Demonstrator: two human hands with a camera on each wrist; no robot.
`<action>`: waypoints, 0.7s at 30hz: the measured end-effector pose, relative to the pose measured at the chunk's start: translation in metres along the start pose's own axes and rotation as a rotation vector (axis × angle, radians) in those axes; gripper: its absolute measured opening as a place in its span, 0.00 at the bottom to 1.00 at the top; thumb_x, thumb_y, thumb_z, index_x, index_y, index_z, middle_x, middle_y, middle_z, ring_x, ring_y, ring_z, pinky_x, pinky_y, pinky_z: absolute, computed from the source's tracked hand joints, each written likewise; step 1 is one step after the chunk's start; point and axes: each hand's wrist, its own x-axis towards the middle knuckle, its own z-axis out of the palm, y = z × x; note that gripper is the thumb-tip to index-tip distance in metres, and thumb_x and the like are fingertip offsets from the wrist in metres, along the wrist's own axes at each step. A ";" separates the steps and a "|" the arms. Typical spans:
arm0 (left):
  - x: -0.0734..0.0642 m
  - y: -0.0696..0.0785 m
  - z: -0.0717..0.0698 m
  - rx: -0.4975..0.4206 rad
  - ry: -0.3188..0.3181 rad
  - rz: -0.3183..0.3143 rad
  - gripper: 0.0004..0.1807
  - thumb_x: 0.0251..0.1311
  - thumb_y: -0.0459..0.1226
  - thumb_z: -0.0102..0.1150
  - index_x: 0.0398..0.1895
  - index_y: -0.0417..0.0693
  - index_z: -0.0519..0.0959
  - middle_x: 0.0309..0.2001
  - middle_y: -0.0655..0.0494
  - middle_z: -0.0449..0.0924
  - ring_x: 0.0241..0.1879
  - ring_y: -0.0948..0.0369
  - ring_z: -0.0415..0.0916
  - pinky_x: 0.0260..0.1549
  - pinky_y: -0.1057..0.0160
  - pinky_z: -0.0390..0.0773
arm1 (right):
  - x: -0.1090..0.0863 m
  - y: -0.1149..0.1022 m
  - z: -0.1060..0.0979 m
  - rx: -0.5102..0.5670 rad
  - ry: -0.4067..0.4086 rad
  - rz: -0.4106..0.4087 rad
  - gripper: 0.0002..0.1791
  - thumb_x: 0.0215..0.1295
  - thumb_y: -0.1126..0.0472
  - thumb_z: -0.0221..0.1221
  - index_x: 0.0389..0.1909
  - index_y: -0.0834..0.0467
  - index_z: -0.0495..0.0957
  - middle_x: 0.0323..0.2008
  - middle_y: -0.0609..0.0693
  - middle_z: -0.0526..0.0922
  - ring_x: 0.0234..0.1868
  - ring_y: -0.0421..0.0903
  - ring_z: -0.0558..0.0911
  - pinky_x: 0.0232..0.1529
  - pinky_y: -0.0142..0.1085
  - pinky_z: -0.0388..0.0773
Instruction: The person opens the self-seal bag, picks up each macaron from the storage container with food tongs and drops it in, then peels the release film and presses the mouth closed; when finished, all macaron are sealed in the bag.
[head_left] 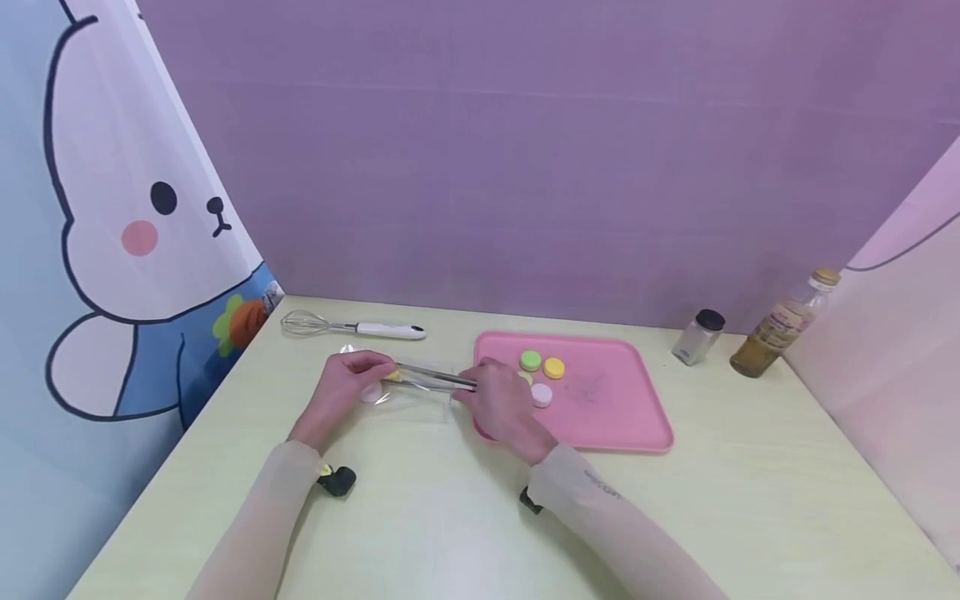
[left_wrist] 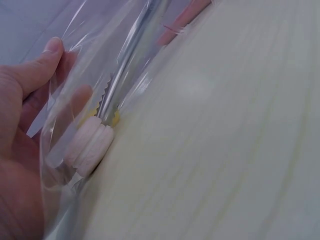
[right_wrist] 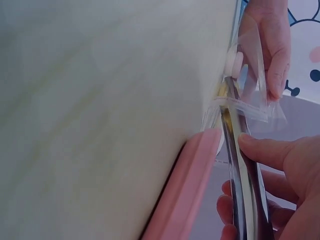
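Observation:
My left hand (head_left: pixel 341 387) pinches the edge of a clear plastic bag (left_wrist: pixel 95 50) between thumb and fingers. In my right hand (head_left: pixel 506 404) is a pair of metal tongs (right_wrist: pixel 245 180), gripped along its arms. The tongs' serrated tips reach inside the bag. At those tips sits a yellow macaron (left_wrist: pixel 116 118), mostly hidden in the left wrist view. A pale pink macaron (left_wrist: pixel 90 145) lies in the bag's end, right beside the yellow one. Whether the tips still squeeze the yellow macaron I cannot tell.
A pink tray (head_left: pixel 607 408) stands right of the bag, carrying green (head_left: pixel 530 360), yellow (head_left: pixel 554 367) and pale pink (head_left: pixel 542 395) macarons. Behind the bag lies a whisk (head_left: pixel 375 329). A black-capped jar (head_left: pixel 699 337) and a bottle of brown liquid (head_left: pixel 780 329) stand at the back right.

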 end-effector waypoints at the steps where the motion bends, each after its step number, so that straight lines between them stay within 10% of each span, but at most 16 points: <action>1: 0.000 0.000 0.000 0.000 0.002 0.001 0.11 0.65 0.34 0.67 0.45 0.33 0.85 0.44 0.44 0.87 0.43 0.62 0.81 0.47 0.70 0.76 | 0.000 -0.001 0.001 0.001 -0.002 -0.001 0.10 0.60 0.51 0.73 0.42 0.46 0.90 0.32 0.42 0.80 0.28 0.40 0.74 0.19 0.32 0.70; 21: 0.014 -0.032 0.003 -0.026 0.057 -0.007 0.11 0.63 0.39 0.70 0.43 0.41 0.86 0.43 0.52 0.87 0.46 0.58 0.80 0.46 0.68 0.78 | 0.000 -0.011 -0.004 0.025 -0.029 -0.021 0.08 0.65 0.54 0.69 0.42 0.51 0.90 0.35 0.44 0.82 0.28 0.40 0.74 0.17 0.31 0.69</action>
